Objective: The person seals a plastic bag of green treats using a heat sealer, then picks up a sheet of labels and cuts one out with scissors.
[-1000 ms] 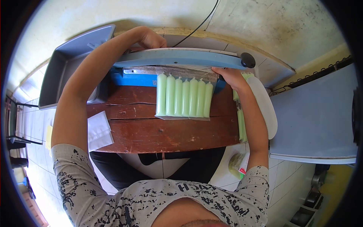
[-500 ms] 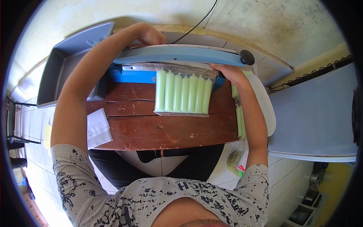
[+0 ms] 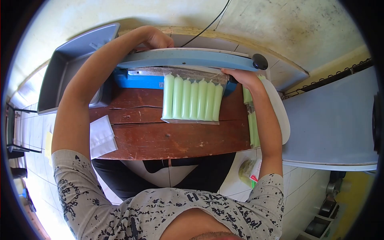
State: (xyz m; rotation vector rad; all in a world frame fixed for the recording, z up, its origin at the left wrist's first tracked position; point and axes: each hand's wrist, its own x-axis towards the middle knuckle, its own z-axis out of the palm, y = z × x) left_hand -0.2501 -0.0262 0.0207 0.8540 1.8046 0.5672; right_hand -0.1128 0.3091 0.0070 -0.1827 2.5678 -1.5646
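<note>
**Reaching with both hands to a blue machine (image 3: pixel 184 59), with a clear bag (image 3: pixel 191 100) at its near side**

In the head view, see the left hand (image 3: pixel 159 41) beyond the machine's long arm, at the far left, with curled fingers partly hidden; cannot tell whether open or gripping. See the right hand (image 3: pixel 242 77) near the machine's right end, just below the black knob (image 3: pixel 260 62), with fingertips touching the far right corner of the bag; cannot tell how firmly closed.

Find the bag with seven pale green tubes in a row, its far edge under the machine's arm and its near part over the brown table (image 3: pixel 168 140). To the left, note a grey tray (image 3: pixel 66 76) partly behind the left forearm, and nearer, white sheets (image 3: pixel 103 138). To the right, note more green tubes (image 3: pixel 253 129) beside the right forearm.
</note>
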